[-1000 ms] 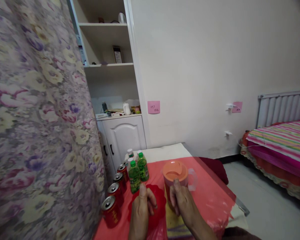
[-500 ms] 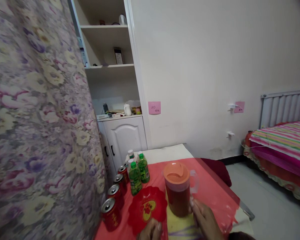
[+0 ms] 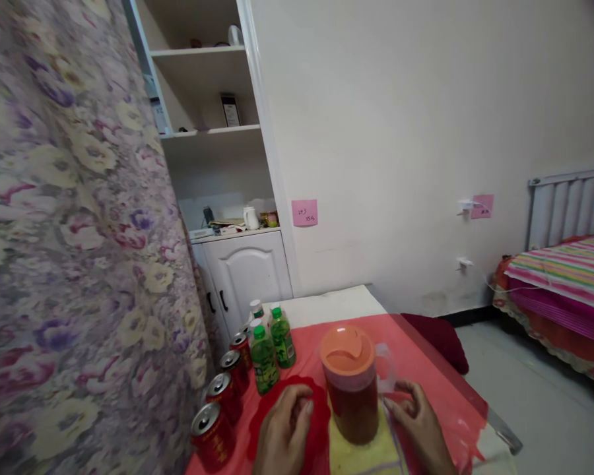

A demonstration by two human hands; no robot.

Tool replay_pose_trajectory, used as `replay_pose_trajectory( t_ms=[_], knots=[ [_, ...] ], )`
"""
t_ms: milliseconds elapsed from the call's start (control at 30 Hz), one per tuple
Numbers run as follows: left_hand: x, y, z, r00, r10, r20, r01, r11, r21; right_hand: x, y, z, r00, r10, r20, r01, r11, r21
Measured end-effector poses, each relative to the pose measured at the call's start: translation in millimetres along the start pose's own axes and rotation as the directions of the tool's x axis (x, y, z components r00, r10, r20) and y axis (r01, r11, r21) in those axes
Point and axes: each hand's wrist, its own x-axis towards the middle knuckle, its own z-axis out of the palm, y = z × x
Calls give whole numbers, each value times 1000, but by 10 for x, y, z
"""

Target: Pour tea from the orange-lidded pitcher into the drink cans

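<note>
A clear plastic pitcher with an orange lid and dark red-brown drink stands on a yellow cloth on the red-covered table. My right hand is beside its clear handle, fingers curled and touching the handle. My left hand lies over a red flower-shaped plate, fingers loosely bent, holding nothing I can see. Red drink cans stand in a row to the left, with green bottles behind them.
A floral curtain hangs close on the left. Behind the table are a white cabinet with shelves and a plain wall with pink notes. A bed with a striped cover and a radiator stand at the right.
Both hands dropped toward the table's near edge, then came back up: the left onto the red plate, the right to the pitcher's handle. The pitcher stayed put.
</note>
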Motion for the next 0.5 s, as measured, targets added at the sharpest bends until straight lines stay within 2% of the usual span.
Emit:
replay_pose_trajectory(
  t_ms=[133, 200, 267, 400, 500],
  knots=[
    [333, 399, 51, 986, 151, 72, -156, 985, 77, 70, 37, 24, 994, 12, 105, -30, 985, 170],
    [482, 493, 130, 971, 218, 95, -227, 969, 96, 98, 71, 27, 987, 27, 158, -57, 980, 189],
    [578, 524, 196, 960, 253, 118, -265, 958, 105, 115, 92, 22, 988, 34, 153, -62, 981, 184],
    [537, 413, 196, 968, 241, 69, -247, 964, 97, 102, 105, -14, 990, 33, 134, -55, 986, 159],
    [322, 108, 66, 990, 143, -15, -141, 986, 91, 42, 128, -49, 989, 36, 141, -60, 984, 167]
  ],
)
